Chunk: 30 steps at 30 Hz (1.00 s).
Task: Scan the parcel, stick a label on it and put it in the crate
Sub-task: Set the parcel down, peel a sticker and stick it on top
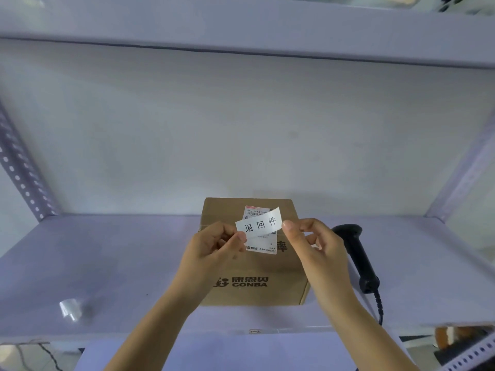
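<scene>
A brown cardboard parcel (257, 274) printed CONBA lies on the white shelf (134, 263), with a shipping slip (263, 247) stuck on its top. Above the parcel I hold a white label (259, 223) with three black characters. My left hand (214, 247) pinches its left end and my right hand (313, 242) pinches its right end. The label hangs in the air, slightly tilted, over the shipping slip. A black handheld scanner (356, 253) lies on the shelf just right of the parcel, its cord trailing toward me. No crate is in view.
A small roll of white labels (71, 307) lies at the shelf's front left. Perforated metal uprights (24, 172) stand at both sides and an upper shelf (241, 25) spans overhead. Cables hang below the front edge at lower left.
</scene>
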### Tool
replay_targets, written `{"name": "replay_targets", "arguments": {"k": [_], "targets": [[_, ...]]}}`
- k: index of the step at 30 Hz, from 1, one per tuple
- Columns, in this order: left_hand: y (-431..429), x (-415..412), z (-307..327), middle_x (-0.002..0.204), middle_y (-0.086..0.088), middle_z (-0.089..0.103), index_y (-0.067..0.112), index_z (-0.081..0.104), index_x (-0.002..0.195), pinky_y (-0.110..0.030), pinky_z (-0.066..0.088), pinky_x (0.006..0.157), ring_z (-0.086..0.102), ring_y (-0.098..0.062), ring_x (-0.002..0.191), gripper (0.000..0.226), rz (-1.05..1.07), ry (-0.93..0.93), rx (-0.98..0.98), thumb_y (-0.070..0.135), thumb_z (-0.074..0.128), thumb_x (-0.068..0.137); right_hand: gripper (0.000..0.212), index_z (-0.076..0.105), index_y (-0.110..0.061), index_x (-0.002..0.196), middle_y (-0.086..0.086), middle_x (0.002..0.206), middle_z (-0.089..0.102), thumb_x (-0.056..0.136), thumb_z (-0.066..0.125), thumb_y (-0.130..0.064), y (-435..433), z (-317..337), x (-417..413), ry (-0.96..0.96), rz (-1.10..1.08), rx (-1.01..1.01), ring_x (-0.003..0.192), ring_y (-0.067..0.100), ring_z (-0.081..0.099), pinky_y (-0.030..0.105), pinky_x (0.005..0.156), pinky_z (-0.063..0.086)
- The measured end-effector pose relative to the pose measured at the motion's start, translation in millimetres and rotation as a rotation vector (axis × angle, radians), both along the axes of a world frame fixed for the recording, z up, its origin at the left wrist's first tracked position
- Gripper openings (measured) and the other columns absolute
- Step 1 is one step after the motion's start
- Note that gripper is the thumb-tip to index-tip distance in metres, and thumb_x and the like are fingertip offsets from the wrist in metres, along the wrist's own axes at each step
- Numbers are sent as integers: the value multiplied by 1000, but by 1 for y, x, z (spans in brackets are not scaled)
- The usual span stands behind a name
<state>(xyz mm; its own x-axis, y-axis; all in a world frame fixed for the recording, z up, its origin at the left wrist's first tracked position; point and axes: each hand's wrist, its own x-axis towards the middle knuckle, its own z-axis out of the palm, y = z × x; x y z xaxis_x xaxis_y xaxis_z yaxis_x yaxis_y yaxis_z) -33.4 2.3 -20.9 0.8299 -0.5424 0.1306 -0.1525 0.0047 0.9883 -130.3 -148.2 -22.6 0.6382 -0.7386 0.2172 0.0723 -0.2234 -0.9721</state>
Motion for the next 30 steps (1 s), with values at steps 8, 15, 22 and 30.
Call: {"name": "replay_targets", "arguments": {"k": [8,15,22,30], "targets": [[-7,15,0,59,9,65,21,66,68,-25,45,64,54,-11,62,16,69,-99,116,34,63,78,11,74,-13,81,9,76,69,87,70,-21,-8,3,15,87,72,-43,59,4,52,6,54,39],[-17,29,-1,54,7,60,13,65,68,-21,41,57,51,-12,58,21,81,-164,191,19,64,88,16,72,-16,77,-6,72,67,85,72,-30,-20,0,28,179,98,-98,57,0,51,10,55,39],[-55,87,16,65,5,63,16,64,70,-21,35,52,44,-7,51,28,156,-337,453,36,61,89,22,73,0,81,8,80,72,85,69,-22,-58,13,89,290,84,-107,69,14,57,23,61,41],[-95,152,-5,92,-15,74,-2,69,86,-34,51,71,60,-24,73,36,93,-281,700,32,60,90,28,55,-14,59,3,64,58,84,64,-25,-93,-4,159,600,94,-130,69,26,55,33,69,36]]}}
